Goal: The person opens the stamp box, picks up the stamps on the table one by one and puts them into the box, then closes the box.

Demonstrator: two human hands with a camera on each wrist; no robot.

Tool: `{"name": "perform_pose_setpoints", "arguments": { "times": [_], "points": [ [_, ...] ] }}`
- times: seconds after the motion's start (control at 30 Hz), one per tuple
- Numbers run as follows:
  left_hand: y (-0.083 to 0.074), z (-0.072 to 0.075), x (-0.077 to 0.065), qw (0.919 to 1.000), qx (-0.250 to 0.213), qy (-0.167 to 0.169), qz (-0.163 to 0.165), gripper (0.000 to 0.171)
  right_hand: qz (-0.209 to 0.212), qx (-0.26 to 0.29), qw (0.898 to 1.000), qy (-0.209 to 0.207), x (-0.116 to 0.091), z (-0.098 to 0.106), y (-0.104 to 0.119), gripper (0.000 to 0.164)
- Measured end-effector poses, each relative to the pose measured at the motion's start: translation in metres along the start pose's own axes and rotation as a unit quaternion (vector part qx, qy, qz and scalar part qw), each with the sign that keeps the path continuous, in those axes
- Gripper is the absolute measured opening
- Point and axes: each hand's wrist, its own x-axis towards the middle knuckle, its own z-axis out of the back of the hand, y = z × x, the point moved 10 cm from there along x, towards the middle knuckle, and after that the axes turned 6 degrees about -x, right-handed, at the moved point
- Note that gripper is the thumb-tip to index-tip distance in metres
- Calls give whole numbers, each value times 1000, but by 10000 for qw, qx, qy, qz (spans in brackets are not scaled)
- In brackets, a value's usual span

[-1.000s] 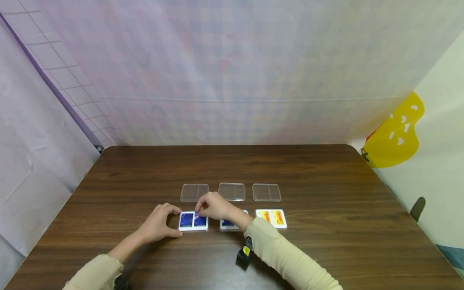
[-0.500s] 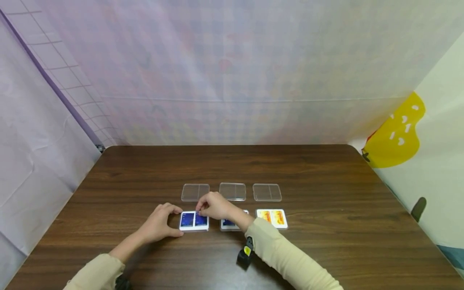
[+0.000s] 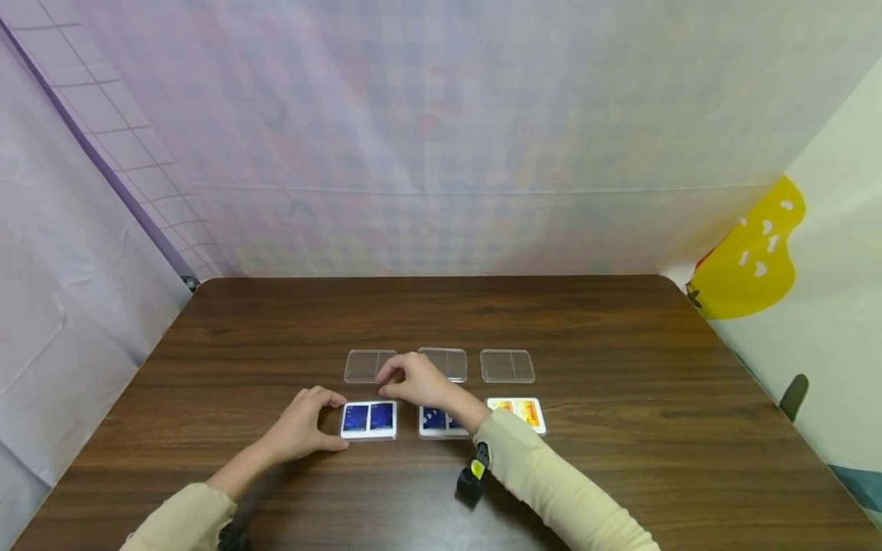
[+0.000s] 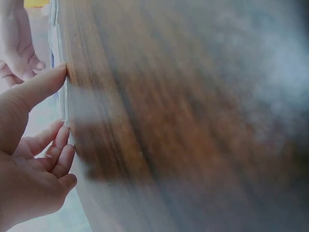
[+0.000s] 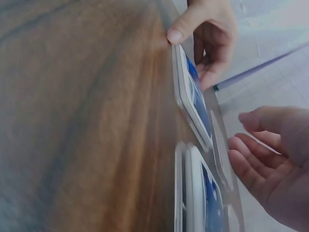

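Observation:
A clear plastic case (image 3: 369,435) holds two blue card stacks side by side, with white borders. My left hand (image 3: 306,423) holds its left end, thumb at the near corner and fingers at the far one; the left wrist view shows that thumb (image 4: 50,82) against the case's edge. Above and behind the case hovers my right hand (image 3: 415,380), fingers loosely bent and holding nothing, as the right wrist view also shows. A second case of blue cards (image 3: 434,419), partly behind my right wrist, sits to the right. Farther right is a case of yellow-orange cards (image 3: 529,413), partly covered by the sleeve.
Behind the cases lie three clear plastic lids in a row: the left lid (image 3: 360,366), the middle lid (image 3: 448,364) and the right lid (image 3: 507,366). All rest on a brown wooden table (image 3: 620,352). Patterned cloth (image 3: 441,153) hangs behind it.
My right hand has lifted off the far edge of the left case's right card stack and moved slightly back and right. The left hand has stayed in place.

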Motion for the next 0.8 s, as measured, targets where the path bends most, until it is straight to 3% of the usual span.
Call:
{"name": "perform_pose_setpoints", "arguments": {
  "times": [0.2,0.4,0.57,0.8],
  "points": [
    [0,1,-1,10000,47,-64,7,54,-434,302,9975,-459,6,12,-19,32],
    [-1,1,-2,9999,66,-94,24,54,-826,144,9934,-783,13,19,-31,48],
    [-1,1,-3,9999,55,-100,29,54,-1089,-214,9918,-632,19,15,-37,61],
    [-3,2,-3,9999,28,-112,19,53,-1374,-256,9898,-291,25,8,-44,71]
  ]
}}
